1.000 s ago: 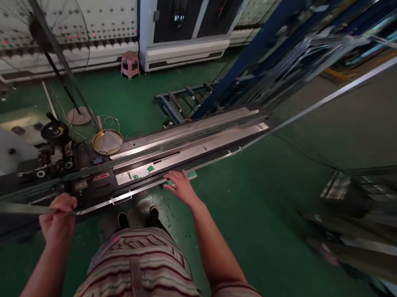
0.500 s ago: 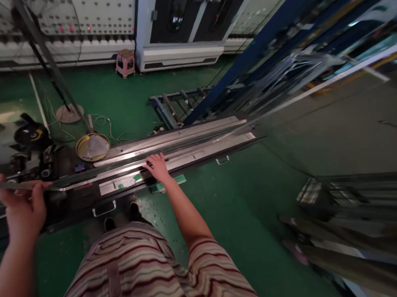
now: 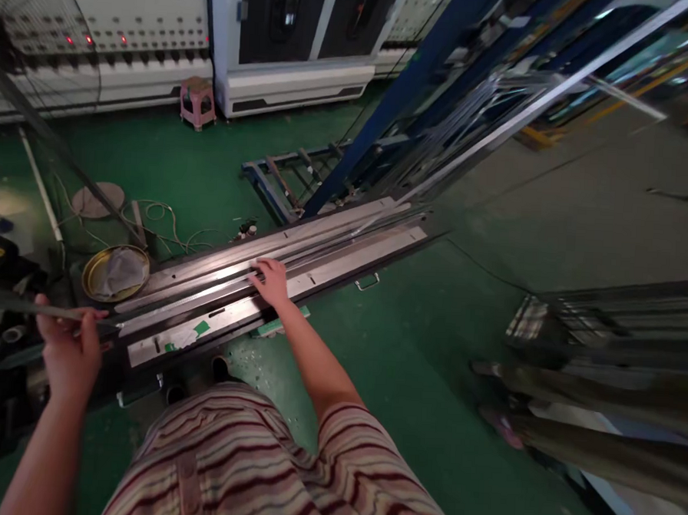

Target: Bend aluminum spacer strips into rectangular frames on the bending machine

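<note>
My left hand (image 3: 72, 351) is closed in a pinch on a thin grey metal strip (image 3: 7, 300), which runs in from the left edge. Past the fingertips, this strip meets the near end of a long shiny metal bar (image 3: 221, 288); whether the two are joined I cannot tell. My right hand (image 3: 272, 283) rests on that bar with fingers bent over it, thumb toward me. The bar lies in the channel of a long dark bench (image 3: 402, 244) with metal rails, and a long bright length rises beyond it toward the upper right.
A round gold tin (image 3: 89, 276) with grey cloth sits behind the bench's left part, by dark machinery (image 3: 11, 336). Across the green floor stand a pink stool (image 3: 197, 105) and a blue frame (image 3: 381, 98). Another person's legs (image 3: 593, 440) are at right.
The view has shifted, so the bench appears further left. Both my hands have moved right along the bench, with the strip still in my left. The bar's far length now slants more steeply.
</note>
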The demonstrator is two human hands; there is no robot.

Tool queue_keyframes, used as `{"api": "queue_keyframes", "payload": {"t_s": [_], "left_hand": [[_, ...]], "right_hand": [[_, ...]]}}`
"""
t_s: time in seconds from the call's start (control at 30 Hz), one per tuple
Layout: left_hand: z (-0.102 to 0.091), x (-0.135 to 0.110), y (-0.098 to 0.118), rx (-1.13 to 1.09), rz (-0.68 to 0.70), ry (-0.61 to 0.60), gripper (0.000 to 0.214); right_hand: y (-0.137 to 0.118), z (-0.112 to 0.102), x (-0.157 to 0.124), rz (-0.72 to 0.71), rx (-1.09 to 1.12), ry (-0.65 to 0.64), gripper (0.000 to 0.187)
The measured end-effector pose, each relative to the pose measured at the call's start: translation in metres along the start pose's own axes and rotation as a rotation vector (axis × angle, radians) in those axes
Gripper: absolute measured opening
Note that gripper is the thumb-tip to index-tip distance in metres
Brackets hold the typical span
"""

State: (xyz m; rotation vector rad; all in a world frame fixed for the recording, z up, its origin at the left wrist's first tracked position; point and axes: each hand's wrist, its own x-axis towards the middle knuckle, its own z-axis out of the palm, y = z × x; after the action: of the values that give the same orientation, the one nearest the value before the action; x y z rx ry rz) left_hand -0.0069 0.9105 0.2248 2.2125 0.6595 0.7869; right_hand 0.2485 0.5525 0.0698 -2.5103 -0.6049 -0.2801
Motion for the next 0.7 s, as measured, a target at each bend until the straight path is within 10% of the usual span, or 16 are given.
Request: {"api": "queue_keyframes", "payload": {"t_s": [0.13, 0.33, 0.53, 0.7], "left_hand": [[0.03, -0.001, 0.019, 0.004, 0.081, -0.072, 0.08], [0.072, -0.001, 0.031, -0.142, 0.071, -0.142, 0.067], [0.094, -0.006, 0.035, -0.163, 0.058, -0.152, 0.06], [0.07, -0.002, 0.004, -0.141, 0.045, -0.098, 0.058]], "right_hand": [[0.065, -0.023, -0.004, 0.333, -0.141, 0.241, 0.061], [0.142, -0.029, 0.007, 0.475, -0.245, 0.157, 0.068], [0.156, -0.035, 0.014, 0.531, -0.343, 0.082, 0.065], [0.136, -0.027, 0.013, 0.358, -0.414, 0.063, 0.055]]}}
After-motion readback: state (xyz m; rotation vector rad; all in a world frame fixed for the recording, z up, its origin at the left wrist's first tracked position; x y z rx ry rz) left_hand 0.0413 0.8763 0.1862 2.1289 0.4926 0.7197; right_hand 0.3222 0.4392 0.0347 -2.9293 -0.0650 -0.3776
